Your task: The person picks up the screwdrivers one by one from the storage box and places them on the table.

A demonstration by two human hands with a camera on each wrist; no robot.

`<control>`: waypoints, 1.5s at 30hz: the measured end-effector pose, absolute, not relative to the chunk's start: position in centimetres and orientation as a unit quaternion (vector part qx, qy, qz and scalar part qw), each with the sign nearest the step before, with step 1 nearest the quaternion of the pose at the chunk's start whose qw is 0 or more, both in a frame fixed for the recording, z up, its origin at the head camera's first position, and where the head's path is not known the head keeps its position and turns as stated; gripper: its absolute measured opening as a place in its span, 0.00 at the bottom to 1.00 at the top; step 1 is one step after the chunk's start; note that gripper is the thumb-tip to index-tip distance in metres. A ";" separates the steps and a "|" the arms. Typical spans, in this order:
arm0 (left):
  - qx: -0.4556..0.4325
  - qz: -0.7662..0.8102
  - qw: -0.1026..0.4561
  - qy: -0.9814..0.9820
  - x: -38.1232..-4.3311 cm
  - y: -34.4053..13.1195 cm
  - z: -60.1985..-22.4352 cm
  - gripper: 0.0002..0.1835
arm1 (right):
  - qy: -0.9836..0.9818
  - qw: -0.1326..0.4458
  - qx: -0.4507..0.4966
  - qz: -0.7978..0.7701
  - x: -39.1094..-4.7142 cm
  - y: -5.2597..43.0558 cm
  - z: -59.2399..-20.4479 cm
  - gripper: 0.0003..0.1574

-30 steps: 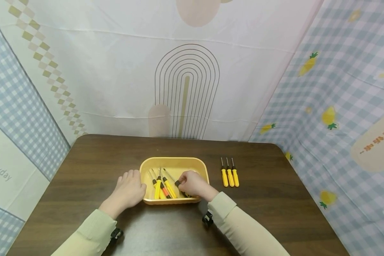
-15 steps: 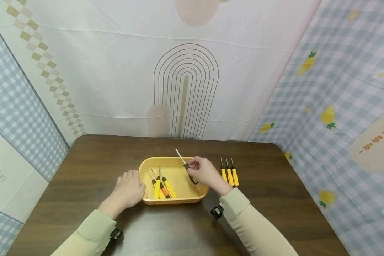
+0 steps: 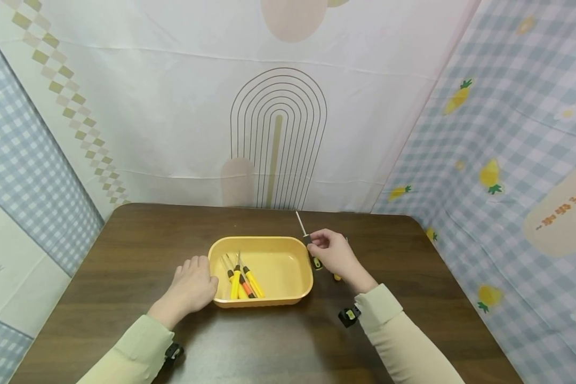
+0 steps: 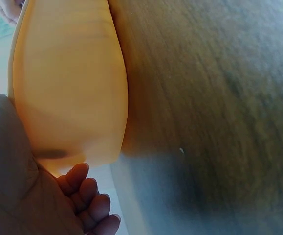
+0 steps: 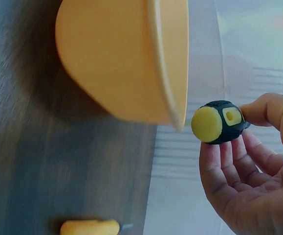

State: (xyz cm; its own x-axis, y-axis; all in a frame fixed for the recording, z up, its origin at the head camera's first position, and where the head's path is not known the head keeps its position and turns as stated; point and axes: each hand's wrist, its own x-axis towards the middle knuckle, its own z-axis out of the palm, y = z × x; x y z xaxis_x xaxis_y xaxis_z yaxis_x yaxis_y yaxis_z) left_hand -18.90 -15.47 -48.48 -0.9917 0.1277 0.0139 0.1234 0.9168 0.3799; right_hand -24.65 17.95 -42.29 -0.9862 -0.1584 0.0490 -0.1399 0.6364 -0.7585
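Observation:
My right hand [image 3: 340, 258] pinches a screwdriver with a black and yellow handle [image 5: 230, 122] between thumb and fingers. Its bare shaft slants up and away, just past the right rim of the yellow plastic bin [image 3: 269, 302]. My left hand [image 3: 192, 284] holds the bin's left end, with the fingers [image 4: 88, 188] bent against the outer wall. Inside the bin, toward its left, several screwdrivers [image 3: 254, 281] lie crossed, mostly yellow-handled. An orange and black handle [image 3: 246, 286] shows among them.
Right of the bin, yellow screwdrivers lie on the brown table [image 3: 413, 298], mostly hidden behind my right hand; one yellow handle [image 5: 89, 227] shows in the right wrist view. Patterned cloth [image 3: 187, 117] hangs behind the table and at its sides.
My right hand has lifted the black and yellow screwdriver out of the bin and carried it right, past the rim, over the screwdrivers on the table. My left hand has stayed put.

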 end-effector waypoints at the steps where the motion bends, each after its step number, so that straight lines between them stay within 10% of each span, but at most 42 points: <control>1: 0.064 0.194 0.005 0.979 -18.9 -15.5 -48.5 0.18 | 0.904 0.011 -0.080 -0.420 -24.6 18.3 -42.3 0.16; 45: 0.061 0.195 0.006 0.979 -18.9 -15.5 -48.5 0.19 | 0.907 0.066 0.085 -0.406 -25.6 30.1 -47.4 0.25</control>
State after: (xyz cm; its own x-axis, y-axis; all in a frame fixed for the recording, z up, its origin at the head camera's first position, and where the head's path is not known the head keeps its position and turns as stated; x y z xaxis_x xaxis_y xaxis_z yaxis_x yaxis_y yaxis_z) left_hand -18.89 -15.53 -48.47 -0.9924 0.1220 0.0130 0.1177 0.9164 0.3825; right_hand -25.60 30.13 -47.39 -0.9770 0.1007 -0.1880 0.2073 0.6552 -0.7265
